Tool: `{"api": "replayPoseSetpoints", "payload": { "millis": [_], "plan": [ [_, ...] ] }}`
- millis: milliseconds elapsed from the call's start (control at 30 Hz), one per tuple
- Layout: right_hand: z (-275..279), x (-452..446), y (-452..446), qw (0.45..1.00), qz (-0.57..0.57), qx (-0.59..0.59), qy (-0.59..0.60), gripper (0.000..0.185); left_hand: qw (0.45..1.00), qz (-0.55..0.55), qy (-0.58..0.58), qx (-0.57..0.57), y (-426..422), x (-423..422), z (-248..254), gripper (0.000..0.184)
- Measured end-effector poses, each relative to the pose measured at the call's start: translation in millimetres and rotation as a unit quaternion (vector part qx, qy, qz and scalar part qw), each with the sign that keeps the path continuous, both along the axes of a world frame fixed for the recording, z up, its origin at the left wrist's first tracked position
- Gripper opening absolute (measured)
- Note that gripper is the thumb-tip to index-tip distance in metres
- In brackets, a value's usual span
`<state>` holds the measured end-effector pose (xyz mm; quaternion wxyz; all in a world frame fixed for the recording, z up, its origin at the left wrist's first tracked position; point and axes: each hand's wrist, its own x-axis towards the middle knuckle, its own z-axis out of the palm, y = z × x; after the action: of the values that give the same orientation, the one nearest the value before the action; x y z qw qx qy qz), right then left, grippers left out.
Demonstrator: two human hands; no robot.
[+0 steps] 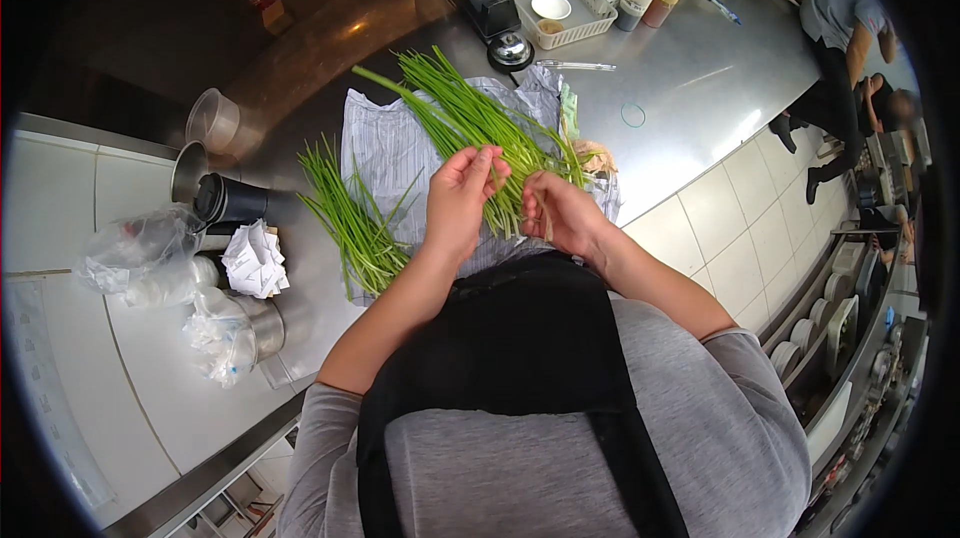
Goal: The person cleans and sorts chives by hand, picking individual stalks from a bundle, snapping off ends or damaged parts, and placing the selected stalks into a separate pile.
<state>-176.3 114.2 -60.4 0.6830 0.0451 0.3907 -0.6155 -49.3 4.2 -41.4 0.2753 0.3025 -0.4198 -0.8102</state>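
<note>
Found a small pile of greens at left, partly on the cloth over the surface. Saw left grip pinching, apparently, a thin stalk; larger bunch on the cloth, beneath; right grip curled, pinching a pale strand. Judged part done; could not tell finished from unfinished. Read no writing on slips or bottles.

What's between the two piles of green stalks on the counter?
In the head view, a stretch of striped sheet shows between the larger pile and the smaller pile, whose stray tips reach onto it; the left forearm crosses the near end.
</note>
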Motion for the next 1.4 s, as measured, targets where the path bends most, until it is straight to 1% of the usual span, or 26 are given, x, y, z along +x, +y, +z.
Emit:
{"api": "replayPoseSetpoints", "payload": {
  "millis": [33,100,167,267,300,333,367,400,467,533,567,600,667,700,767,800,867,1000,1067,1100,1167,1200,1267,1300,1367,1400],
  "plan": [
    [-3,-1,-1,1.0,0.0,-0.002,0.001,0.011,1.0,-0.004,-0.001,-0.012,2,0,1,0.024],
    [-10,-7,-5,0.988,-0.146,0.002,-0.04,0.012,1.0,-0.008,0.0,-0.027,4,1,4,0.022],
    [-10,-15,-6,0.987,-0.156,-0.015,-0.036,0.012,0.997,-0.032,-0.027,-0.063,2,6,5,0.024],
    [-13,-27,-3,0.945,-0.064,-0.059,0.315,0.011,0.995,-0.03,-0.065,-0.072,2,20,4,0.026],
    [-12,-31,0,0.945,-0.064,-0.058,0.315,0.011,0.995,-0.031,-0.065,-0.071,1,29,4,0.026],
    [-9,-34,3,0.829,-0.018,-0.061,0.555,0.012,0.989,-0.007,-0.113,-0.093,-2,40,3,0.027],
    [-8,-36,5,0.653,0.03,-0.059,0.754,0.018,0.98,0.016,-0.162,-0.114,-6,53,2,0.027],
    [-9,-39,6,0.656,0.031,-0.058,0.752,0.018,0.974,0.043,-0.188,-0.12,-11,68,-3,0.027],
    [-12,-43,8,0.431,0.022,-0.029,0.902,0.027,0.966,0.068,-0.217,-0.124,-22,102,-24,0.029],
    [0,-34,3,0.416,0.0,-0.039,0.909,0.024,0.918,0.118,-0.294,-0.239,-30,132,-41,0.041],
    [4,-28,-1,0.398,-0.023,-0.051,0.916,0.021,0.917,0.118,-0.297,-0.237,-31,143,-45,0.041],
    [-1,-22,-5,0.4,-0.021,-0.051,0.915,0.021,0.89,0.113,-0.35,-0.272,-30,152,-46,0.047],
    [-19,-11,-17,0.446,0.102,-0.118,0.881,0.015,0.841,0.103,-0.428,-0.314,-27,158,-47,0.055],
    [-28,-5,-24,0.447,0.103,-0.117,0.881,0.015,0.841,0.102,-0.429,-0.314,-25,158,-46,0.055],
    [-42,7,-40,0.43,0.217,-0.076,0.873,0.014,0.805,0.083,-0.481,-0.337,-22,155,-41,0.053],
    [-43,10,-44,0.43,0.216,-0.076,0.873,0.014,0.805,0.084,-0.48,-0.338,-21,153,-36,0.053],
    [-46,14,-51,0.396,0.234,-0.057,0.886,0.018,0.726,0.077,-0.521,-0.442,-18,147,-28,0.048],
    [-56,13,-59,0.383,0.218,-0.037,0.897,0.018,0.712,0.107,-0.457,-0.522,-16,135,-33,0.036],
    [-53,9,-60,0.46,0.221,-0.017,0.86,0.016,0.766,0.078,-0.4,-0.497,-13,121,-32,0.027],
    [-49,7,-60,0.458,0.221,-0.018,0.861,0.016,0.766,0.08,-0.4,-0.497,-12,112,-32,0.027],
    [-39,3,-57,0.675,0.153,-0.055,0.72,0.015,0.881,0.012,-0.325,-0.344,-9,92,-31,0.02],
    [-36,1,-56,0.674,0.154,-0.055,0.72,0.015,0.882,0.013,-0.324,-0.343,-11,80,-32,0.02],
    [-29,-1,-52,0.815,0.123,-0.099,0.557,0.011,0.951,-0.072,-0.253,-0.165,-14,58,-33,0.02],
    [-26,-2,-49,0.814,0.123,-0.098,0.559,0.011,0.951,-0.073,-0.252,-0.165,-14,48,-34,0.02],
    [-20,-6,-44,0.902,0.111,-0.131,0.396,0.009,0.973,-0.113,-0.198,-0.047,-11,31,-34,0.025],
    [-15,-7,-40,0.902,0.108,-0.13,0.397,0.009,0.972,-0.117,-0.197,-0.048,-8,25,-34,0.025]
  ]
}}
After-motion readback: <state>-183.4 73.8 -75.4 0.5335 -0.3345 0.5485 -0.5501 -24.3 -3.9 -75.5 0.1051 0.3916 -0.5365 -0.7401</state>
